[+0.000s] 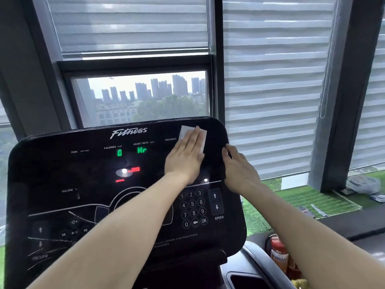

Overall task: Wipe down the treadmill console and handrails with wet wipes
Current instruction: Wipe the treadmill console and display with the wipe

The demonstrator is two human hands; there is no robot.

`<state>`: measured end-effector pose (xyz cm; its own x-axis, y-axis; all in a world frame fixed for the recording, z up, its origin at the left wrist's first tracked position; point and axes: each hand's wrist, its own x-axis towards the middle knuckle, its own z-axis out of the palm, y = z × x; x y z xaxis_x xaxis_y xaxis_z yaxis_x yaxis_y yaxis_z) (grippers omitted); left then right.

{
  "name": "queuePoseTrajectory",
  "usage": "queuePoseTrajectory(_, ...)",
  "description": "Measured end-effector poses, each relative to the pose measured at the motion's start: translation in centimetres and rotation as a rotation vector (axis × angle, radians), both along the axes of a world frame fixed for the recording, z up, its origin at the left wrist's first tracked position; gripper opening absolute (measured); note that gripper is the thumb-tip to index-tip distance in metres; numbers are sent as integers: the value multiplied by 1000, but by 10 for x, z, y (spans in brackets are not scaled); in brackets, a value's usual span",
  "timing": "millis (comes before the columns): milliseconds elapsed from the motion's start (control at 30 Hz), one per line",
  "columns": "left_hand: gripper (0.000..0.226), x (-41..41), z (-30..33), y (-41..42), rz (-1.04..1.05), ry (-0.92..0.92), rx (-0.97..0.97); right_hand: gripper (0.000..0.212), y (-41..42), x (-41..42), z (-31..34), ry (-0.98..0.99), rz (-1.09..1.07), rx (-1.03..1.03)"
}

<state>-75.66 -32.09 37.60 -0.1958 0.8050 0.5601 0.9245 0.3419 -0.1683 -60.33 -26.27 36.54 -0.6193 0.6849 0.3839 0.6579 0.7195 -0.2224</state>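
Console: the black treadmill console (87,176) fills the lower left and middle of the view, tilted up toward the person, with "Fitness" written across its top.
Wipe: a white wet wipe (203,137) lies flat on the console face near its top right corner, just right of the word "DISTANCE"; most of it is covered by fingers, and its top and right edges show.
Left hand: the left hand (186,156) lies palm down on the wipe with straight fingers held together, pressing it against the console; it grasps nothing.
Right hand: the right hand (239,167) holds the right edge of the console below the top right corner, thumb on the front face and fingers wrapped behind the edge.
Arms: both bare forearms reach up from the bottom of the view, the left one crossing the console face.
Readouts: a green "0" (119,152) glows under "CALORIES" and green letters under "HEART RATE"; red lights sit lower, at the middle of the console.
Keypad: a number keypad (193,208) with an OK key sits on the lower right of the console, with the speed arrows (216,201) just to its right.
Bottle: a bottle with a red cap (278,252) stands in a holder below the console's lower right corner.
Window: a window (143,97) behind the console shows tall buildings and trees; striped blinds (275,80) hang to the right.
Ledge: a strip of green turf (306,199) runs along the window to the right of the console.
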Motion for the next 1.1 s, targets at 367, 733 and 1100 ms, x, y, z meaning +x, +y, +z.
queuePoseTrajectory(367,61,21,-18,2,-36,-61,-38,81,-4,-3,2,-5,-11,-26)
queuePoseTrajectory(733,58,-6,-1,-11,30,-141,92,82,-4,-3,1,-6,-27,-2)
queuePoseTrajectory(1100,56,-39,11,-36,107,-125,125,81,-8,-4,5,-61,-53,-22)
